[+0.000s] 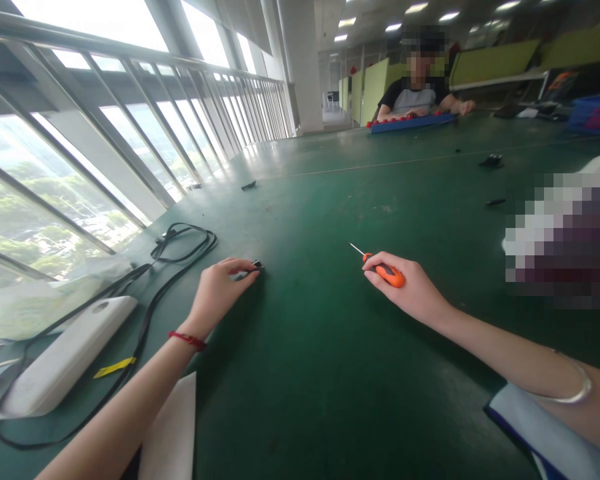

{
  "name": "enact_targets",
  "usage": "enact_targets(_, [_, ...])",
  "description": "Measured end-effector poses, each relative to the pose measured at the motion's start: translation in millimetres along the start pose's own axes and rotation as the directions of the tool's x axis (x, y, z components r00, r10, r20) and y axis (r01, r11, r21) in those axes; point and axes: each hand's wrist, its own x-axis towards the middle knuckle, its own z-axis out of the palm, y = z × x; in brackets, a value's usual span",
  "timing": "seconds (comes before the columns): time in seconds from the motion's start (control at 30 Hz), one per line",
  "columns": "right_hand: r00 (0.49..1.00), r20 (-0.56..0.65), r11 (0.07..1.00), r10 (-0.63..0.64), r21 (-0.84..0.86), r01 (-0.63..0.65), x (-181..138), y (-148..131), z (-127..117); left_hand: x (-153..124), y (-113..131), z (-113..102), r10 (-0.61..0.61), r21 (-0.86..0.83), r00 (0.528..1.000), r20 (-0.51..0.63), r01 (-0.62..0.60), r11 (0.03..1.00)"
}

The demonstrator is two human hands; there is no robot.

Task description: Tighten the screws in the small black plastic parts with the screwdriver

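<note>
My left hand rests on the green table with its fingers pinched on a small dark part at the fingertips. A red string sits round that wrist. My right hand is closed round an orange-handled screwdriver, whose thin metal tip points up and left, lying low over the table. The two hands are about a forearm's length apart.
A white power strip with a black cable lies at the left by the window railing. Small dark parts are scattered farther back. Another person sits at the far end behind a blue tray. A blurred area lies at the right.
</note>
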Motion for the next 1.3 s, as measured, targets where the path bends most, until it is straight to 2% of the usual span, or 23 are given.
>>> enact_targets(0.17, [1.0, 0.025, 1.0, 0.005, -0.001, -0.005, 0, 0, 0, -13, -40, -45, -0.258, 0.18, 0.958, -0.126, 0.278, 0.943])
enact_targets(0.33, [0.999, 0.036, 1.0, 0.023, -0.006, -0.023, 0, 0, -1, -20, -55, -60, -0.359, 0.227, 0.92, -0.16, 0.388, 0.893])
enact_targets(0.53, [0.998, 0.053, 0.999, 0.037, -0.004, -0.037, -1, 1, -1, -20, -63, -60, -0.399, 0.216, 0.912, -0.099, 0.411, 0.886])
enact_targets(0.77, [0.998, 0.056, 0.999, 0.028, -0.018, -0.027, -1, 1, -1, -20, -68, -69, -0.456, 0.123, 0.87, -0.186, 0.481, 0.868])
enact_targets(0.97, [0.998, 0.055, 0.999, 0.008, -0.042, -0.006, 0, 1, -1, -17, -80, -69, -0.474, 0.09, 0.874, -0.111, 0.483, 0.871])
enact_targets(1.13, [0.998, 0.056, 0.999, 0.016, -0.044, -0.014, -1, -1, -1, -16, -90, -67, -0.466, 0.065, 0.88, -0.09, 0.473, 0.879])
enact_targets(1.3, [0.999, 0.051, 0.999, 0.006, -0.046, -0.003, -1, -1, -2, -15, -90, -66, -0.473, 0.103, 0.877, -0.08, 0.48, 0.871])
